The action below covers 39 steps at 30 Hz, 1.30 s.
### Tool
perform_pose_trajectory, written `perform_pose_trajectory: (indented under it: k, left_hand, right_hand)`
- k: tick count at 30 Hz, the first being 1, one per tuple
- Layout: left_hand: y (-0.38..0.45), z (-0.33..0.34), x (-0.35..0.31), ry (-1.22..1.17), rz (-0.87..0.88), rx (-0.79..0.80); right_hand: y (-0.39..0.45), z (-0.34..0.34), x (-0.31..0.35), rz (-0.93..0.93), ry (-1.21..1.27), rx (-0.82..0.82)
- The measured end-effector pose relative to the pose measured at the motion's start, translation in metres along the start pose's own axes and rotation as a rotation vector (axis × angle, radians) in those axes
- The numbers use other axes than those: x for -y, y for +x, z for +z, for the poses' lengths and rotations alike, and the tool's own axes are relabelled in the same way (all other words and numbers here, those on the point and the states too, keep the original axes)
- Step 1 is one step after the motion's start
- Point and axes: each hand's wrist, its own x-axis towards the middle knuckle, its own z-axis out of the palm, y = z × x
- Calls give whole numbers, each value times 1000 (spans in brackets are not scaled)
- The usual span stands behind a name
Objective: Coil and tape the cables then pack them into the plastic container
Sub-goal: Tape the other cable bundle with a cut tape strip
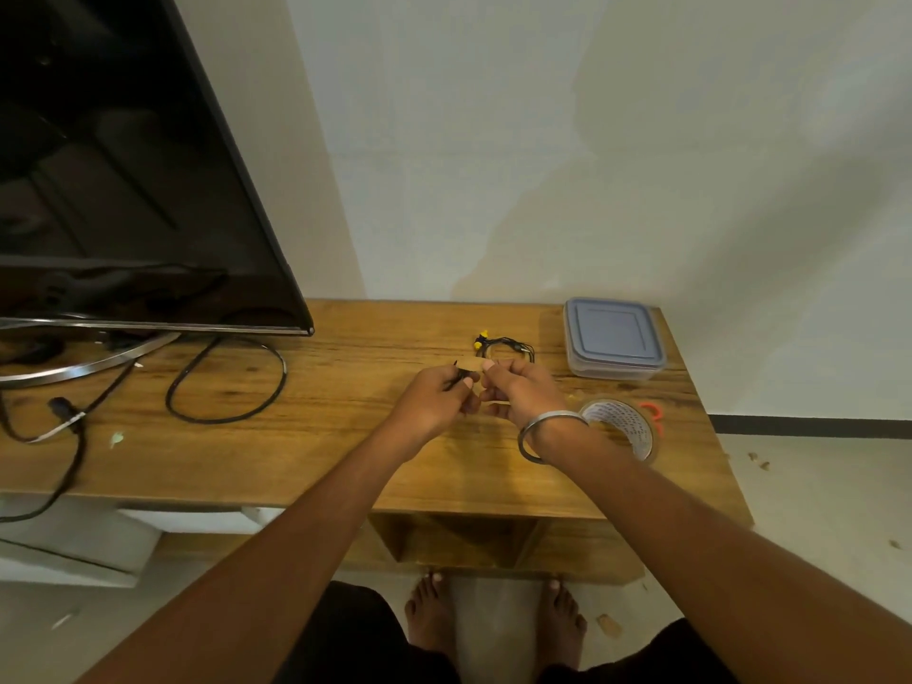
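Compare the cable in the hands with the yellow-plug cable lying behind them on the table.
The held cable is gripped by the left hand and sits mostly hidden between it and the right hand; the yellow-plug cable lies untouched on the table. The held cable shows only black, whereas the other has yellow plugs at one end. The yellow-plug cable lies in a loose bundle; the held one's shape cannot be told. Both are thin and black.

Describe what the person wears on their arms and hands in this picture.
Both forearms are bare, with no sleeves in view. The right wrist carries a plain round silver metal bangle. The left hand and right hand show no gloves, rings or watch.
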Motion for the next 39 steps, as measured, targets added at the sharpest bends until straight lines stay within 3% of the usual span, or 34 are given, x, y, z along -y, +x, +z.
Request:
perform_pose_trajectory:
  k: [12, 22, 28, 39]
  left_hand:
    - [-1, 2, 10, 58, 171, 90]
    - [0, -1, 11, 87, 203, 157]
    - [-3, 2, 12, -65, 170, 127]
    - [0, 6, 12, -116, 171, 140]
  right_hand:
    - [7, -4, -2, 51, 163, -99]
    - [10, -7, -5, 42, 243, -36]
    - [10, -8, -7, 50, 177, -35]
    - [8, -4, -8, 13, -13, -94]
